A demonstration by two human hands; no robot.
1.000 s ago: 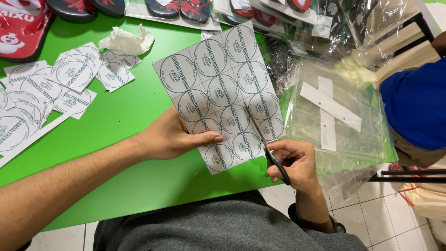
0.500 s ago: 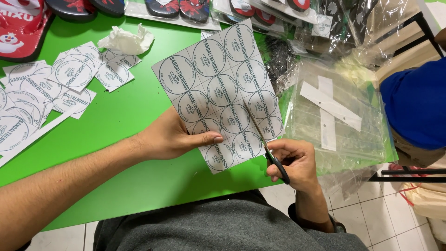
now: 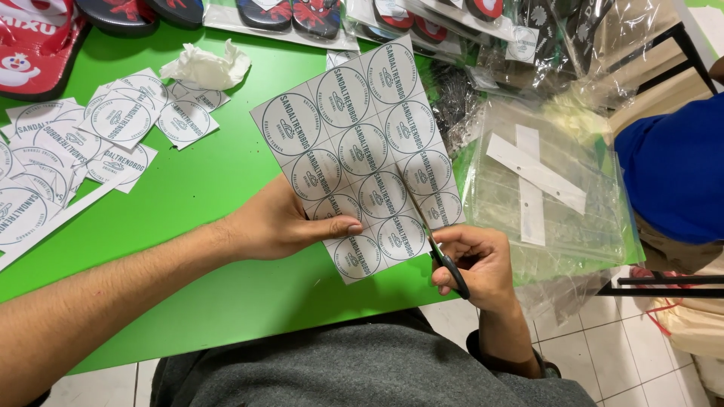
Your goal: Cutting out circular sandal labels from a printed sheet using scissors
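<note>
Mid-cut: my left hand (image 3: 279, 226) pinches the sticker sheet (image 3: 362, 151) above the green surface (image 3: 204, 188), right hand (image 3: 475, 264) clenched on scissors (image 3: 445, 260); next snip likely needs blades tracking between circles

A bright green table (image 3: 188, 203) fills most of the view under even, shadowless light. Along its far edge lie flip-flops (image 3: 294, 13) in clear wrapping, and a crumpled white tissue (image 3: 205, 66) sits near them. To the right rests a stack of clear plastic bags (image 3: 554, 188). Below the table edge the floor (image 3: 603, 354) is white tile with grey grout. A black metal frame (image 3: 660, 286) stands at the right.
</note>
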